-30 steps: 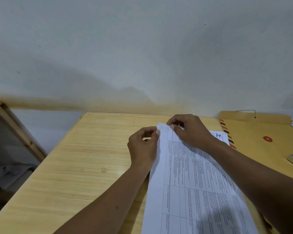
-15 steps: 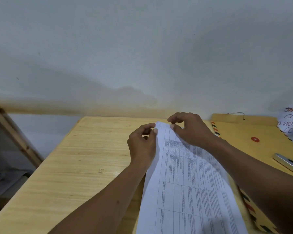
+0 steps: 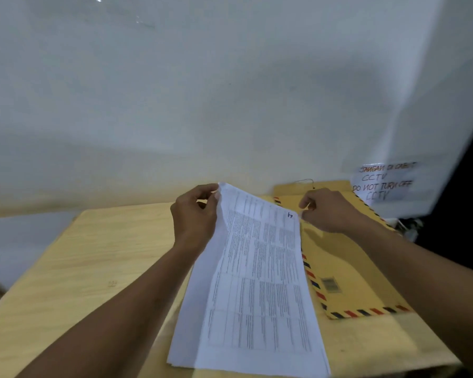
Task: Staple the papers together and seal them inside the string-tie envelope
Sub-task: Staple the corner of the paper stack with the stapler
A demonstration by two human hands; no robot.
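A stack of white printed papers (image 3: 257, 282) with tables of text slants up off the wooden table (image 3: 79, 268), its far end raised. My left hand (image 3: 195, 216) pinches the far left corner. My right hand (image 3: 328, 211) pinches the far right corner, near a handwritten "4". The brown string-tie envelope (image 3: 344, 268) with red and dark striped edges lies flat to the right, partly under the papers and my right forearm. Its flap and thin string (image 3: 305, 181) reach the wall. No stapler is in view.
A white wall rises just behind the table. A taped paper notice (image 3: 382, 182) about CCTV hangs on it at the right. Dark space lies beyond the table's right side. The table's left edge drops to the floor.
My right hand has slid from the top left of the papers to the top right corner. The far end of the papers has lifted. The view has swung right, and the stapler is out of frame.
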